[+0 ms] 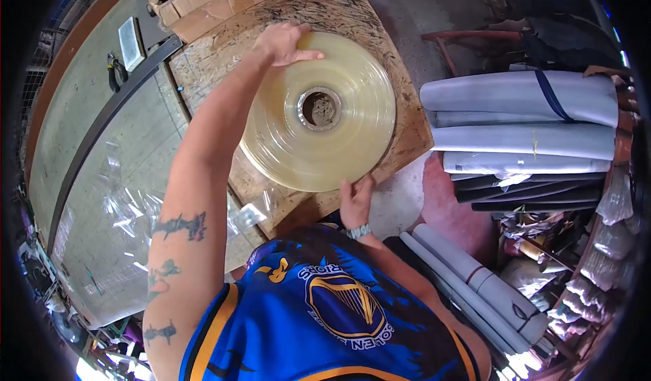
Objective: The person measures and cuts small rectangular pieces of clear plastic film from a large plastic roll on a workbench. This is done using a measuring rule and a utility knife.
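Observation:
A large roll of clear, yellowish plastic (366,116) lies flat on a worn wooden tabletop (339,4), its round core hole facing up. My left hand (285,44) grips the roll's far left edge, thumb stretched across the top face and the fingers over the rim. At the near edge, my right hand (357,204) holds the rim between thumb and fingers; the fingertips are partly hidden. A watch (358,232) is on the right wrist. My left arm passes over the tabletop's left side.
A cardboard box (224,1) stands at the back. Left is a pale table surface (88,198) with pliers (116,72), a rectangular block (131,44) and clear plastic scraps (129,211). Grey rolls (495,99) are stacked at right; more long rolls (481,286) lie near my right side.

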A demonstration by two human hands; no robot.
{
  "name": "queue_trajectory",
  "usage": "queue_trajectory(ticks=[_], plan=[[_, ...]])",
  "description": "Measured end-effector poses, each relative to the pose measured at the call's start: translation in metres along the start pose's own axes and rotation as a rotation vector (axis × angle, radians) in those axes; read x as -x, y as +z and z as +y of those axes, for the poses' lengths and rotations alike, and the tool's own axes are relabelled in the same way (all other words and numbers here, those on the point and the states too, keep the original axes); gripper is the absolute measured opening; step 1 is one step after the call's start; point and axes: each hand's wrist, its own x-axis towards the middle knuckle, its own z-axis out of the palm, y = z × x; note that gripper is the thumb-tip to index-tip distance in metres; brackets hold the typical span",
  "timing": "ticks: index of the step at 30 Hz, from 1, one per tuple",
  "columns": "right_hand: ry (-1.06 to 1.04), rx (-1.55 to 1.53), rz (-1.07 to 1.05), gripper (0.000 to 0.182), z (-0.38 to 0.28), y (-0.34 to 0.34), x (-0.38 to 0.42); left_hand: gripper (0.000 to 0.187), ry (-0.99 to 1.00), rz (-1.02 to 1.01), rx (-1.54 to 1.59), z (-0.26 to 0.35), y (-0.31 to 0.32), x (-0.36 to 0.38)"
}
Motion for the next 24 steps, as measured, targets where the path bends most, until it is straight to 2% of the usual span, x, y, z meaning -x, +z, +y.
queue_trajectory(ticks=[3,5,7,8,9,10,12,14,15,17,18,19,20,22,24], plan=[[0.172,0.072,-0.283,0.034,-0.032,-0.026,0.003,0.098,-0.050,-0.118,-0.035,0.013,-0.020,-0.017],[0.125,0.187,-0.147,0.025,-0.046,-0.040,-0.026,0.095,-0.127,-0.121,0.002,0.015,-0.018,-0.011],[-0.052,0.119,-0.016,0.025,-0.022,-0.051,-0.079,0.094,-0.263,0.085,0.111,0.016,0.008,0.012],[-0.057,0.189,0.059,0.025,-0.062,-0.049,-0.103,0.093,-0.324,0.188,0.157,0.016,0.014,0.028],[-0.063,0.249,0.070,0.026,-0.066,-0.051,-0.134,0.090,-0.408,0.083,0.221,0.013,0.007,0.046],[-0.230,0.168,0.075,0.028,-0.044,-0.049,-0.172,0.091,-0.474,0.145,0.271,0.009,0.011,0.071],[-0.271,0.142,0.010,0.036,-0.051,-0.038,-0.232,0.093,-0.579,0.203,0.390,0.010,0.020,0.134],[-0.378,0.326,0.051,0.046,-0.065,-0.017,-0.280,0.092,-0.599,0.236,0.515,0.029,0.031,0.203],[-0.348,0.290,-0.038,0.051,-0.071,-0.005,-0.300,0.086,-0.595,0.249,0.677,0.048,0.038,0.230],[-0.305,0.251,-0.219,0.060,-0.083,0.018,-0.325,0.078,-0.686,0.209,0.714,0.093,0.042,0.275],[-0.291,0.254,-0.308,0.063,-0.089,0.028,-0.333,0.066,-0.792,0.174,1.001,0.105,0.058,0.295],[-0.277,0.263,-0.394,0.067,-0.094,0.034,-0.333,0.046,-0.790,0.071,0.856,0.117,0.059,0.308],[-0.284,0.336,-0.362,0.070,-0.097,0.037,-0.332,0.029,-0.771,-0.017,0.910,0.118,0.072,0.325],[-0.306,0.503,-0.304,0.077,-0.103,0.040,-0.326,0.021,-0.705,0.041,1.010,0.124,0.057,0.351],[-0.283,0.533,-0.271,0.077,-0.102,0.037,-0.324,0.021,-0.573,0.032,0.701,0.095,0.043,0.390]])
